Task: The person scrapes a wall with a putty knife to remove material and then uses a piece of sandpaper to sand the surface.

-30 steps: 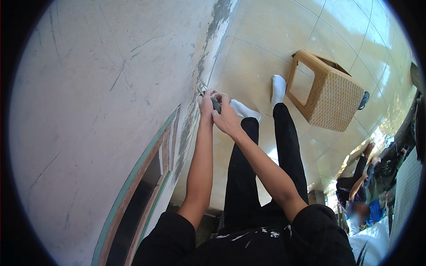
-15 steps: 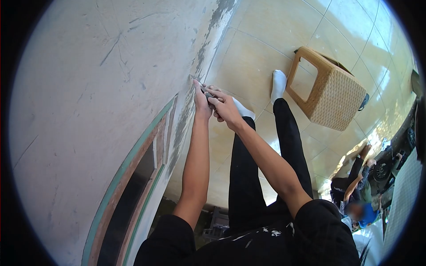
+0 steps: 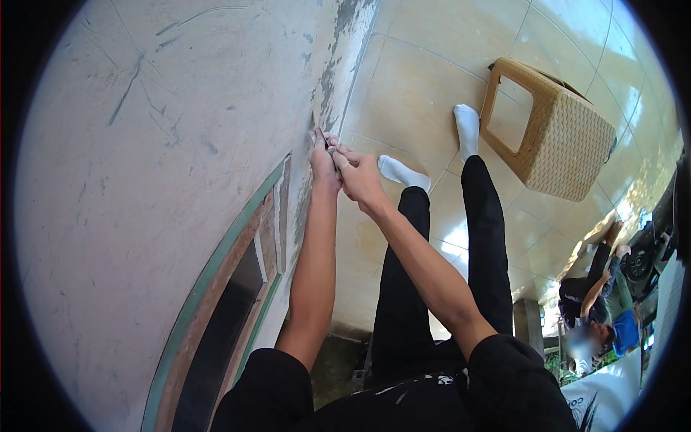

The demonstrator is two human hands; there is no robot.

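Note:
My left hand (image 3: 323, 163) is closed around a small dark tool (image 3: 328, 145), which looks like a scraper with its tip against the wall (image 3: 180, 144), near the wall's peeling corner. Right beside it, my right hand (image 3: 360, 177) is closed with bent fingers on the same tool, close to the left fingers. Most of the tool is hidden by the two hands, so its full shape does not show. Grey powder or paste marks the fingers. The wall there is scuffed, with grey patches where paint has come off.
Below the hands is a window frame (image 3: 205, 302) with green edging. A woven-pattern tan stool (image 3: 568, 144) lies on its side on the tiled floor (image 3: 410, 93). My white-socked feet (image 3: 467, 126) stand near it. Another person (image 3: 594, 295) sits at the lower right, near a motorcycle wheel (image 3: 637, 263).
My view has shifted slightly, so the stool and the other person appear further right. Both hands stay together on the tool at the wall, with a small change in finger position.

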